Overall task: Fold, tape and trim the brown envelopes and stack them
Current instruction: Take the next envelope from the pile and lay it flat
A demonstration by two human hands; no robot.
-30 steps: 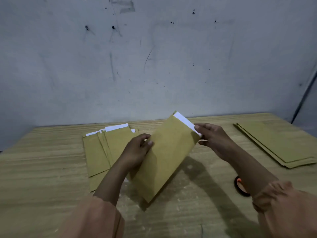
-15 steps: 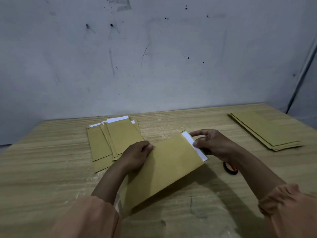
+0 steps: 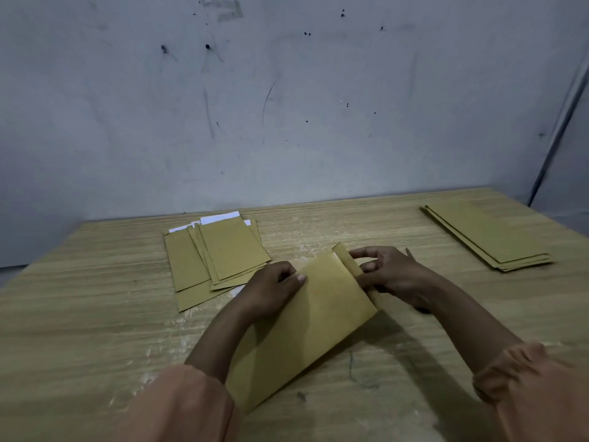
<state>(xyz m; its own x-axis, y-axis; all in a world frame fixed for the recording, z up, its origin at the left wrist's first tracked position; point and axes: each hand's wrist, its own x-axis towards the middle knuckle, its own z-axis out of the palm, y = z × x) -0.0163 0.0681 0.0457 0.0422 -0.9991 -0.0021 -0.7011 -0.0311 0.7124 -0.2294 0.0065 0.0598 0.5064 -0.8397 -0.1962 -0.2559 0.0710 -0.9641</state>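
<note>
1. Envelopes are spread over a wooden table (image 3: 414, 362) in three groups, and the work appears to be partway through.
2. A loose pile (image 3: 220, 256) of brown envelopes lies at the far left, with white strips showing at their top ends. These are judged to be unfolded and waiting.
3. A neat stack (image 3: 490, 237) of brown envelopes lies at the far right, well apart from the hands, with no white showing. It is judged to be the finished lot.
4. One envelope (image 3: 318, 317) lies flat and slanted at the table's middle, between the two groups.
5. Its left edge is pressed down by the left hand (image 3: 274, 291), with fingers curled and thumb laid on the paper.
6. Its top flap (image 3: 349, 260) is pinched by the right hand (image 3: 392, 275) and is being turned over; the fold is not yet flat.
7. Taping, trimming and stacking of this envelope are judged to remain; neither tape nor scissors can be made out.
</note>
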